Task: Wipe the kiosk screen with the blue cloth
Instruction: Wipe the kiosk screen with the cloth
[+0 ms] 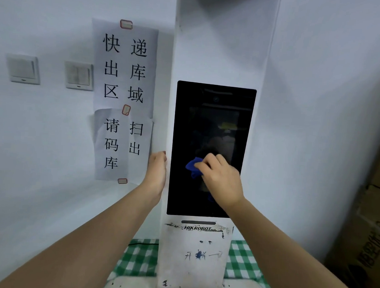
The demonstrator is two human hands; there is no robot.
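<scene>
The tall white kiosk (220,46) stands upright in the middle of the view, with a dark, unlit screen (212,127) set into its front. My right hand (221,179) presses a crumpled blue cloth (193,167) flat against the lower part of the screen; most of the cloth is hidden under my fingers. My left hand (156,173) grips the kiosk's left edge at about the same height, fingers wrapped around the side.
Two paper signs (123,96) with large black characters are taped to the wall left of the kiosk, beside two light switches (79,75). A green checked cloth (139,260) covers the surface at the kiosk's base. Cardboard boxes (369,241) stand at the right.
</scene>
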